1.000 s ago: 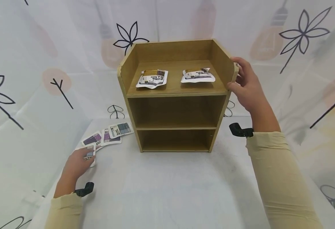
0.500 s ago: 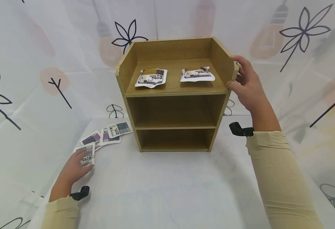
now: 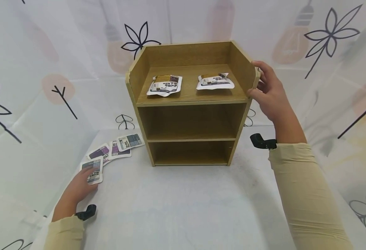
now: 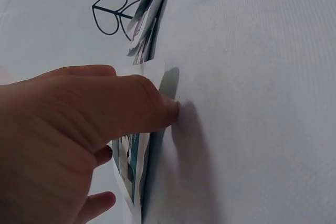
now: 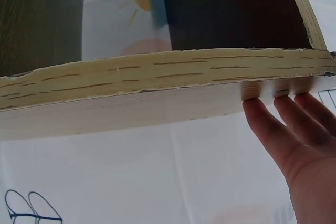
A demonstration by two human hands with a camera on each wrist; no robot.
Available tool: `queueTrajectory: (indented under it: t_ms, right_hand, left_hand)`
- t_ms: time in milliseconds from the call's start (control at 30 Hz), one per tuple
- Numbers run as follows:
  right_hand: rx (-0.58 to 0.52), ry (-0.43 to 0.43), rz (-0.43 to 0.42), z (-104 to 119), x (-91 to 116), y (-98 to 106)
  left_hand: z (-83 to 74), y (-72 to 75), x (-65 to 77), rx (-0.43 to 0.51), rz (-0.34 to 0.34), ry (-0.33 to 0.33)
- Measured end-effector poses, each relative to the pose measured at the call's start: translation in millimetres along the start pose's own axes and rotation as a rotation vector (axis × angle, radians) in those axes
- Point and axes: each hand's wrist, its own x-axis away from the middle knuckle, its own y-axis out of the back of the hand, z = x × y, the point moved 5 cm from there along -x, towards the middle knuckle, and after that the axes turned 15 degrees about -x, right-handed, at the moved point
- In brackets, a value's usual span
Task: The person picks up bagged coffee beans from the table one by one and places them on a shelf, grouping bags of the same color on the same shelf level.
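A three-tier wooden shelf [image 3: 192, 140] stands upright on the white table. My right hand [image 3: 270, 92] grips its right side panel near the top, thumb at the front edge. In the right wrist view, several fingertips [image 5: 252, 100] touch the panel's outer face; the thumb is hidden. Over at the left, my left hand [image 3: 78, 187] lies over a white printed pouch [image 3: 95, 172], fingers on its face. In the left wrist view, the thumb [image 4: 168, 111] extends across the pouch's edge to the tabletop. Fingers on the far side are partly hidden.
More flat pouches, a purple one [image 3: 100, 152] and a blue-grey one [image 3: 130, 141] among them, overlap left of the shelf. On its top tier lie a left pouch [image 3: 165, 86] and a right pouch [image 3: 215, 82]. Patterned white cloth [image 3: 183, 21] hangs behind.
My left hand has drawn back slightly toward the lower left, uncovering more of the pouch, which lies flat. The right hand and shelf stay put.
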Motion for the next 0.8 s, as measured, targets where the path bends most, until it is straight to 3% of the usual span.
queueTrajectory:
  t_ms: [300,467,700,800]
  right_hand:
    - [0.003,-0.002,-0.003,-0.4,0.2,0.3]
    - [0.002,-0.004,-0.005,-0.9,-0.5,0.2]
    - [0.01,-0.028,-0.009,-2.0,-1.3,0.7]
    - [0.016,-0.033,-0.01,-2.3,-1.0,0.5]
  left_hand:
    - [-2.2,3.6,3.3,-0.031,-0.051,-0.017]
    - [0.4,5.0,5.4,-0.026,-0.08,0.016]
    - [1.6,10.0,10.0,-0.048,-0.197,0.041]
    - [1.9,11.9,12.7,-0.044,-0.213,0.062]
